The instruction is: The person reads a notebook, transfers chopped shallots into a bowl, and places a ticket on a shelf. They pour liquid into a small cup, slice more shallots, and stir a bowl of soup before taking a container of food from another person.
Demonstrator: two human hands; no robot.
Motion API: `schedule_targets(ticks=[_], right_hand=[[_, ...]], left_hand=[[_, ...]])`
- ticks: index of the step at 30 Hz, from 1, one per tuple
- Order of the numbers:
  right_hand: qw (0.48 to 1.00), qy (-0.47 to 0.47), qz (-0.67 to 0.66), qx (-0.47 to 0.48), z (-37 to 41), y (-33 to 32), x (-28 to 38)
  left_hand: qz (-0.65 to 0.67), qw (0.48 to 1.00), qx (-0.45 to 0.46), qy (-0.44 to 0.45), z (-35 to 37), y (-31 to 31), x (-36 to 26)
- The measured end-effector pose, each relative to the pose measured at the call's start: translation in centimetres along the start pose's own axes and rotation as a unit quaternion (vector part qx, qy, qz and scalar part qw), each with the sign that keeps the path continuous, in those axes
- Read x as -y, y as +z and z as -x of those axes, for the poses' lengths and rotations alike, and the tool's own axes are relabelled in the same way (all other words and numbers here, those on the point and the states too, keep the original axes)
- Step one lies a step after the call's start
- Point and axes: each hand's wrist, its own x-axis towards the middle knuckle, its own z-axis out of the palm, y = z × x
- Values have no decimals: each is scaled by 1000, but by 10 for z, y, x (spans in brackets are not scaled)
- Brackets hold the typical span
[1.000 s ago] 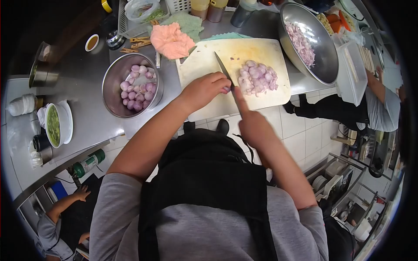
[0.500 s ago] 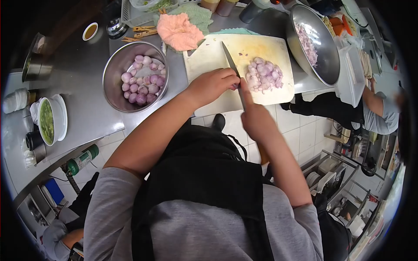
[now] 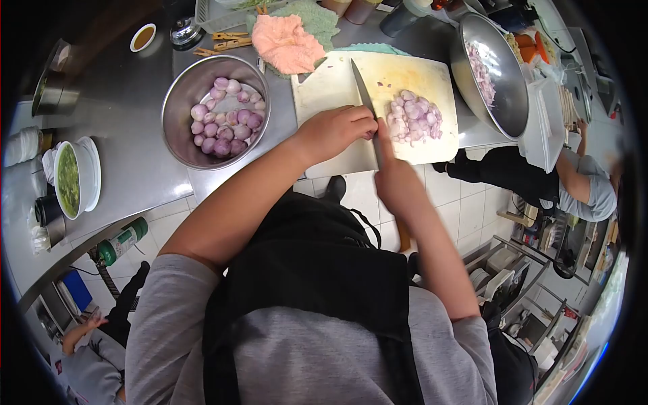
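Observation:
On the white cutting board (image 3: 320,94), my left hand (image 3: 341,130) has its fingers curled and pressed down around a shallot, which they almost wholly cover. My right hand (image 3: 395,179) is wrapped round the knife, its index finger stretched along the blade (image 3: 362,84). The blade lies just right of my left fingertips, its tip pointing away from me. A pile of sliced shallots (image 3: 414,117) rests on the board to the right of the blade. Whole peeled shallots (image 3: 226,128) sit in a steel pot (image 3: 172,115) at the left.
A large steel bowl (image 3: 506,88) with chopped shallots stands right of the board. Behind the board lie an orange cloth (image 3: 287,44) and clothespins (image 3: 229,42). A green-filled bowl (image 3: 69,180) is at far left. Co-workers (image 3: 586,182) stand at the right and lower left.
The view has shifted slightly. Both hands stay at the board with the knife. At the lower left, a co-worker's hand and forearm now show, raised.

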Motion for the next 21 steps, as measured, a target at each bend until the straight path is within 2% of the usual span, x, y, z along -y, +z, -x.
schedule_targets(ticks=[1, 3, 5, 9, 11, 15, 17, 19, 21], right_hand=[[999, 36, 5, -20, -4, 12, 1], [999, 39, -32, -4, -5, 6, -3], [998, 2, -55, -18, -4, 5, -13], [999, -4, -36, -40, 5, 3, -36], [995, 42, -40, -79, 10, 3, -43], [997, 39, -44, -44, 27, -7, -28], [997, 38, -46, -42, 31, -4, -22], [999, 27, -40, -1, 31, 2, -19], [999, 32, -32, -7, 31, 5, -18]], left_hand=[[-7, 1000, -4, 5, 1, -1, -1], [-15, 1000, -7, 11, 1, -3, -3], [-36, 998, -28, 36, -1, -2, -6], [-70, 996, -31, 42, -8, -4, -14], [-135, 987, 41, -77, -11, -5, -24], [-162, 981, 29, -99, -7, 3, -25], [-107, 979, 24, -172, -5, 4, -28], [-73, 986, 27, -150, -4, 2, -29], [-39, 990, 31, -129, -2, -3, -30]])
